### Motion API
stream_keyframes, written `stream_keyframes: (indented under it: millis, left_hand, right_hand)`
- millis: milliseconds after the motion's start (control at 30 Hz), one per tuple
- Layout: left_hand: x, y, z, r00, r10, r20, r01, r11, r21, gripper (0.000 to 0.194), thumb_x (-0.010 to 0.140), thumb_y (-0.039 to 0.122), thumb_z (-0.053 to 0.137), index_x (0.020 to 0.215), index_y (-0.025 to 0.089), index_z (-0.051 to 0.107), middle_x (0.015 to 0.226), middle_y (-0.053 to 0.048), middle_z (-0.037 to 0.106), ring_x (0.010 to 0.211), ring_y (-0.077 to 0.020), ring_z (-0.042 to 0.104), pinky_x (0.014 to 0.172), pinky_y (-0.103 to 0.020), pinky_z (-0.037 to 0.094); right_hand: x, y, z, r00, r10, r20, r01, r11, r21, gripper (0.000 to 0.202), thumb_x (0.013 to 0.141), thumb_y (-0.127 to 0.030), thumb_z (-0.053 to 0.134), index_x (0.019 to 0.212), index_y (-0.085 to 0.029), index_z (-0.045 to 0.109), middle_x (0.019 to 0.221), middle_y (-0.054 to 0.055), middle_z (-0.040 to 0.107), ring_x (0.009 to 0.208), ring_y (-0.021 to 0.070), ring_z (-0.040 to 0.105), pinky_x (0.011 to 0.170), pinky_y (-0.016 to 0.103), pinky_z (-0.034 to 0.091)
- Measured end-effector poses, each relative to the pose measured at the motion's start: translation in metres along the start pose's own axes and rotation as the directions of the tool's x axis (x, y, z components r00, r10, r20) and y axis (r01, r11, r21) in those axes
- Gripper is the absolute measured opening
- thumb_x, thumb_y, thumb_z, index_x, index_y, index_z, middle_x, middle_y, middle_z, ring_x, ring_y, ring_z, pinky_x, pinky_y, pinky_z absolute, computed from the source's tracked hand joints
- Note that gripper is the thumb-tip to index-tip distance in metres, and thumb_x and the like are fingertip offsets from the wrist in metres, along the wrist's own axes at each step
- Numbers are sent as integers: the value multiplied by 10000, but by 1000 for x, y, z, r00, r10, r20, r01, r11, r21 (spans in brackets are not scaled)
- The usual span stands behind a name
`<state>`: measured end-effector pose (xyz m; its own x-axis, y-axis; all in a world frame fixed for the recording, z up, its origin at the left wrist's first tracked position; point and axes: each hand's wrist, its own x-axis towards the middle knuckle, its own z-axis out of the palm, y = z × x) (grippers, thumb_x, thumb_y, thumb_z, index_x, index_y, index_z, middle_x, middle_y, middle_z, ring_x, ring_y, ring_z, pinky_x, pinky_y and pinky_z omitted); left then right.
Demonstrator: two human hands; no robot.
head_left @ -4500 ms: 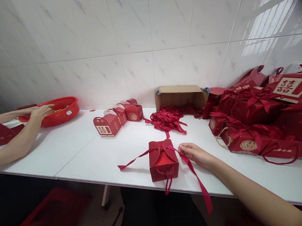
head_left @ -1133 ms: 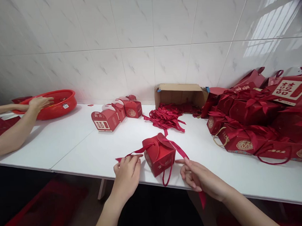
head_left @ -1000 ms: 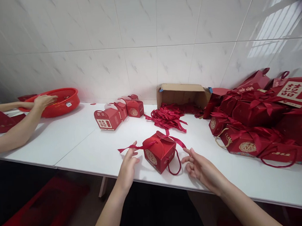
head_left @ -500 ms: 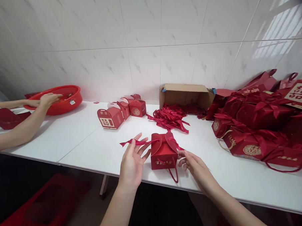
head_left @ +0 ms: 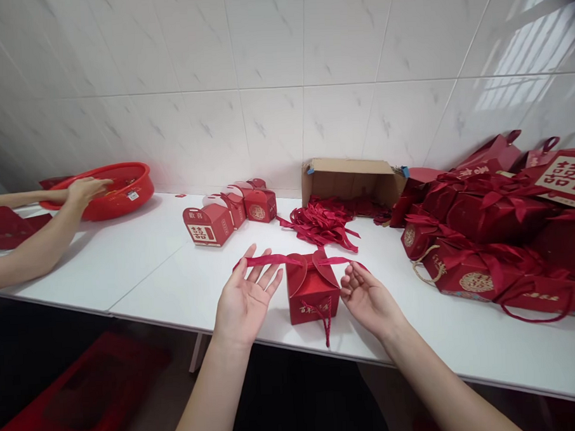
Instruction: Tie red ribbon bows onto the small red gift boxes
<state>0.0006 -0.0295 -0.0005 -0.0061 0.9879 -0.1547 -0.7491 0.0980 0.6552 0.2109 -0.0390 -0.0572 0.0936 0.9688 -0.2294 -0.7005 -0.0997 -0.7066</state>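
A small red gift box (head_left: 314,294) with rounded top flaps and gold lettering stands upright near the table's front edge. A dark red ribbon (head_left: 275,259) runs through its top, one tail stretched out to each side. My left hand (head_left: 244,303), palm up, pinches the left tail between thumb and index finger, with the other fingers spread. On the right, my right hand (head_left: 370,297) has curled fingers gripping the other tail near its end. A twisted cord handle (head_left: 327,325) hangs down the box's front. Neither hand touches the box's walls.
Behind lie a ribbon pile (head_left: 321,225), a cardboard carton (head_left: 355,168) on its side and several small red boxes (head_left: 209,224). Ribboned boxes are heaped on the right (head_left: 498,232). At left, another person's hands (head_left: 84,189) reach into a red basin (head_left: 143,187).
Both hands have turned palm up and the ribbon's tails are pulled straighter and higher. My left hand has shifted slightly left. The cord handle now hangs at the middle of the box's front.
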Motion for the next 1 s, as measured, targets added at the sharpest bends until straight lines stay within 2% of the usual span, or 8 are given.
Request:
stream_keyframes:
  millis: [167,267,400,500,567,833,933,1000]
  left_hand:
    - [0,8,-3,1000,15,8,-15,1000,5,304,876,280,461,1150,237,585,1166,-91,613,993,-210,630,865,-402,514]
    - [1,11,-8,1000,-7,2,7,1000,14,294,873,278,468,1130,225,602,1169,-91,612,993,-212,629,857,-403,517]
    - [3,6,-12,1000,-14,-10,14,999,41,295,867,241,484,1138,233,601,1191,-81,604,1021,-200,613,905,-411,490]
    - [4,-7,-13,999,51,-16,-49,993,103,287,867,277,503,1130,237,608,1236,-68,585,1145,-196,540,1001,-394,416]
    - [4,-20,-12,995,102,-2,-101,982,159,294,863,337,517,1118,234,619,1272,-52,564,1226,-192,470,1054,-360,358]
    - [-13,-59,-9,994,33,107,-55,978,204,490,837,484,512,1285,287,498,1380,9,468,1329,-211,339,1093,-328,311]
    - [-24,-60,-11,992,-1,126,-26,977,214,502,837,494,503,1298,296,485,1387,9,460,1338,-220,321,1098,-341,303]
    - [-28,-58,-12,993,-22,115,-3,977,215,479,846,486,491,1280,283,511,1383,-1,465,1337,-226,322,1095,-345,305]
  right_hand:
    - [-2,-20,9,998,-13,-63,27,975,220,76,733,-166,565,743,-238,541,868,20,631,934,163,606,699,280,507]
    - [-3,-23,14,994,88,-63,-68,961,268,87,765,-184,547,695,-224,516,782,34,609,813,143,621,656,254,518]
    - [-3,-8,18,972,194,-135,-154,954,258,151,766,-184,614,650,-203,519,664,3,580,618,96,582,554,200,498]
    - [-5,10,21,978,137,-155,-110,980,168,50,757,-211,639,735,-182,606,764,-4,644,681,92,602,585,185,498]
    - [-8,19,23,985,105,-134,-93,991,97,104,764,-267,637,820,-180,649,869,-1,673,764,104,614,637,187,501]
    - [-37,40,27,993,-117,6,117,990,-76,333,791,-383,608,1095,-248,628,1238,-8,590,1219,186,462,1014,308,376]
    - [-54,42,23,994,-111,-2,110,991,-78,352,808,-411,591,1136,-285,598,1288,-30,547,1247,172,432,1012,298,382]
    - [-58,37,20,999,-49,-23,48,998,-35,320,814,-435,578,1089,-275,616,1217,-15,591,1150,173,517,929,293,451]
